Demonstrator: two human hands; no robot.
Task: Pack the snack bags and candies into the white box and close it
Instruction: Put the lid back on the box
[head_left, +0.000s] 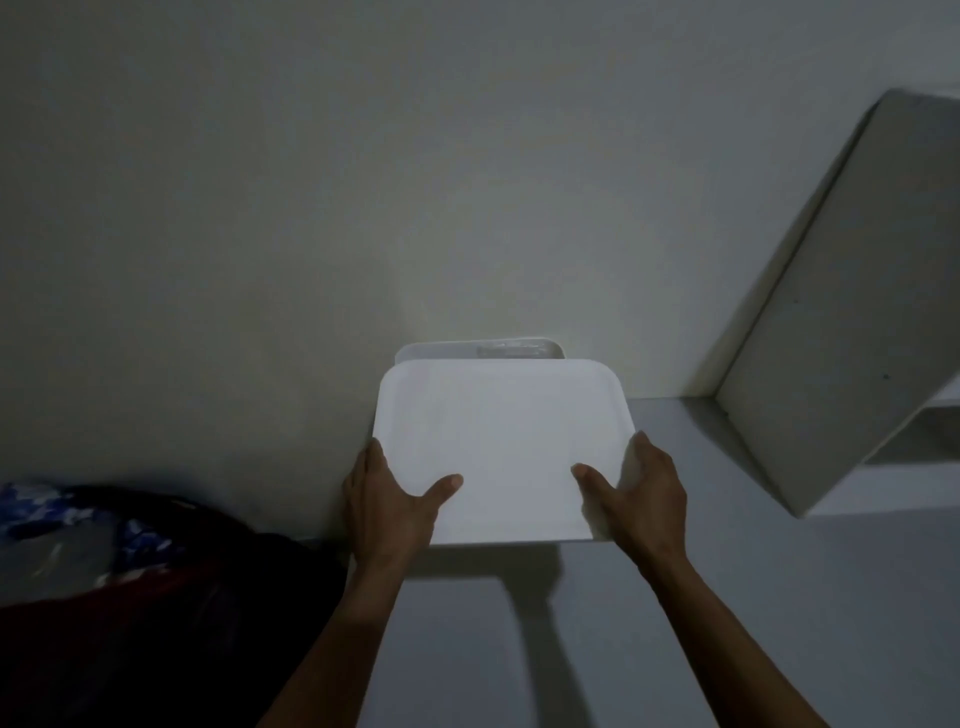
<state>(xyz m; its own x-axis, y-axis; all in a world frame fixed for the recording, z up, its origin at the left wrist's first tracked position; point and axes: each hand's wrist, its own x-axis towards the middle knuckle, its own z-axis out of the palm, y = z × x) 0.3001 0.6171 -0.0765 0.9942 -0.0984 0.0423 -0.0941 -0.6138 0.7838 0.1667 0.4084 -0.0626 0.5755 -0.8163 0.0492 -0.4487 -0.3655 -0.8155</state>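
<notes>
A flat white lid (506, 441) with rounded corners is held above the white box (441, 351), whose far rim shows just behind the lid's back edge. Something pale and shiny (506, 351) shows inside the box at that rim. My left hand (387, 499) grips the lid's near left corner, thumb on top. At the near right corner my right hand (631, 493) holds it the same way. The lid hides the box's contents; no snack bags or candies are plainly visible.
A pale wall (311, 208) rises right behind the box. The box stands on a grey surface (727, 597). A grey slanted block (841, 312) juts in at the right. Dark red and blue patterned fabric (104, 545) lies at the lower left.
</notes>
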